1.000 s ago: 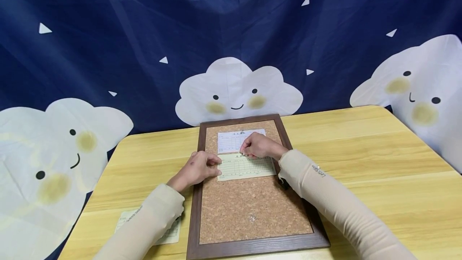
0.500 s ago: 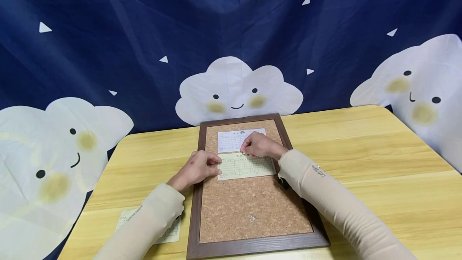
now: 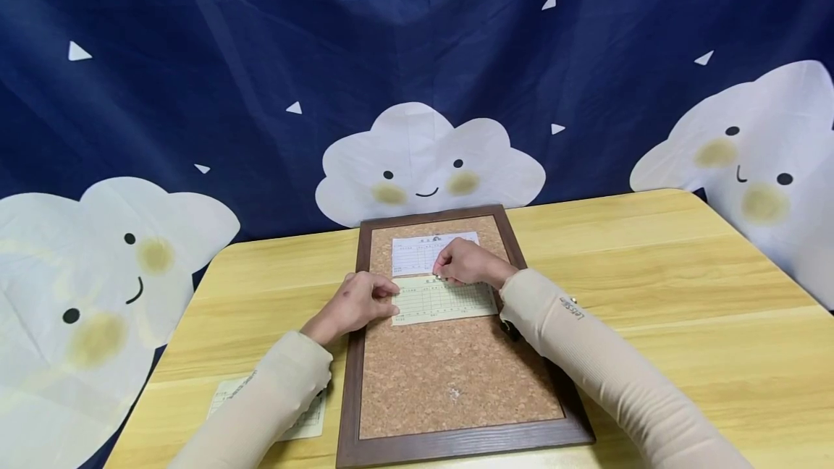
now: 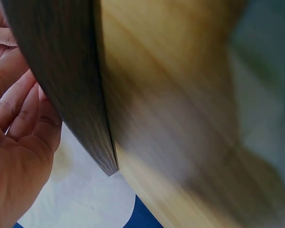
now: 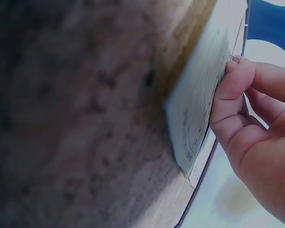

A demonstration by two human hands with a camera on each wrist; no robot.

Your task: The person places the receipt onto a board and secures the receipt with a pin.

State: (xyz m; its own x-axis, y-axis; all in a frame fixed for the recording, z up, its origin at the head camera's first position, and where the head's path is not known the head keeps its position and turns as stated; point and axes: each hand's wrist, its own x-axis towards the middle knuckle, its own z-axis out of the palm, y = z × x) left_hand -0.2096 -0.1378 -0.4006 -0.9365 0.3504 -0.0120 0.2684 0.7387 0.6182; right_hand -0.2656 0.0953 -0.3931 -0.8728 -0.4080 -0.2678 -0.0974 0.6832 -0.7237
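A pale yellow printed form slip (image 3: 423, 304) lies across the upper half of a brown-framed corkboard (image 3: 417, 364). Just above it on the cork is a white form slip (image 3: 407, 258), with a small dark object at its top edge. My left hand (image 3: 355, 302) rests at the yellow slip's left edge, its thumb and fingertips spread apart on the paper. At that slip's top edge, my right hand (image 3: 470, 263) pinches a small pin between thumb and forefinger. In the right wrist view, the thin metal pin (image 5: 234, 57) sticks out from the fingertips, close over the paper.
Another pale yellow slip (image 3: 308, 422) lies on the wooden table (image 3: 664, 259), partly hidden by my left sleeve. A small shiny thing (image 3: 574, 300) is beside my right sleeve. On the lower cork is a whitish spot (image 3: 454, 393). A cloud-patterned curtain (image 3: 417, 35) hangs behind.
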